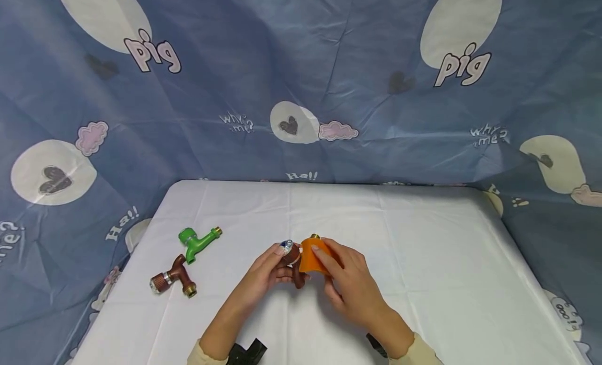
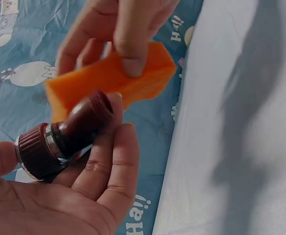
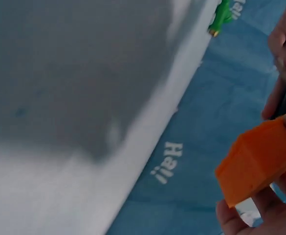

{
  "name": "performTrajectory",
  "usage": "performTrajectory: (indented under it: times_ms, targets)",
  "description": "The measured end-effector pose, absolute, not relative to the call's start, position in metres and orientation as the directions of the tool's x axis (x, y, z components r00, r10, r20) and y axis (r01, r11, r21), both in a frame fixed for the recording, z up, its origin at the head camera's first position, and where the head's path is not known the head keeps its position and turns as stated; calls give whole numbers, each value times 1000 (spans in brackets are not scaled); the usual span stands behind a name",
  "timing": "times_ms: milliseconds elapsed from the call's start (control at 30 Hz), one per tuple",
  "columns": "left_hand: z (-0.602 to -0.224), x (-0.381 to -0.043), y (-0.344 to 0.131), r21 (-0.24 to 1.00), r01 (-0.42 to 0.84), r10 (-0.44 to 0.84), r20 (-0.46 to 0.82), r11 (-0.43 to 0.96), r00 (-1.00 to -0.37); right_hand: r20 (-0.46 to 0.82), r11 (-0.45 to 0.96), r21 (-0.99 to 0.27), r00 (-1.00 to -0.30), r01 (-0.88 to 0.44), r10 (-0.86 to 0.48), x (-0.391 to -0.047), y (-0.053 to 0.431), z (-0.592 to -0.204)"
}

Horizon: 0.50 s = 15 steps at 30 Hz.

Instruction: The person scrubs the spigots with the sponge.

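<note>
My left hand point(image 1: 263, 275) grips a dark brown faucet point(image 2: 79, 125) by its ribbed knob, thumb on the silver cap. Its spout point(image 1: 298, 276) points down in the head view, and a brass end point(image 1: 315, 236) shows above an orange sponge. My right hand point(image 1: 352, 284) pinches that sponge point(image 2: 108, 78) between thumb and fingers, against the faucet's body. In the right wrist view the sponge point(image 3: 260, 159) hides most of the faucet.
A green faucet point(image 1: 199, 244) and a second brown faucet point(image 1: 176, 276) lie on the left side of the white-covered table point(image 1: 423, 239). Blue printed cloth point(image 1: 301, 82) hangs behind the table. A black device point(image 1: 246, 353) is by the left wrist.
</note>
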State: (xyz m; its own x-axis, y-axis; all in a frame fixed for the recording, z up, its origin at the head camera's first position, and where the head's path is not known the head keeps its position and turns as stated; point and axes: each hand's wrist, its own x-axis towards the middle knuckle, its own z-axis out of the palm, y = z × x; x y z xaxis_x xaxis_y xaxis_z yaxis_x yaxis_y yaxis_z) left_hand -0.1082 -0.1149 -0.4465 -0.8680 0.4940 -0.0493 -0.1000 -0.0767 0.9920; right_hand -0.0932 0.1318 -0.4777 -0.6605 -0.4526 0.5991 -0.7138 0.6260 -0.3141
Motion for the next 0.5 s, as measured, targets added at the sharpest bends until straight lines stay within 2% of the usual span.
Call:
performTrajectory:
  times_ms: [300,500]
  targets:
    - [-447,-108,-115,990,-132,466,-93,-53,-880,549,687,-309,-713,-658,-436,-103,150,-493]
    - [-449,-108,-113,991,-125,470,-91,-42,-878,547,706,-357,-750,-611,-372,-104,160,-485]
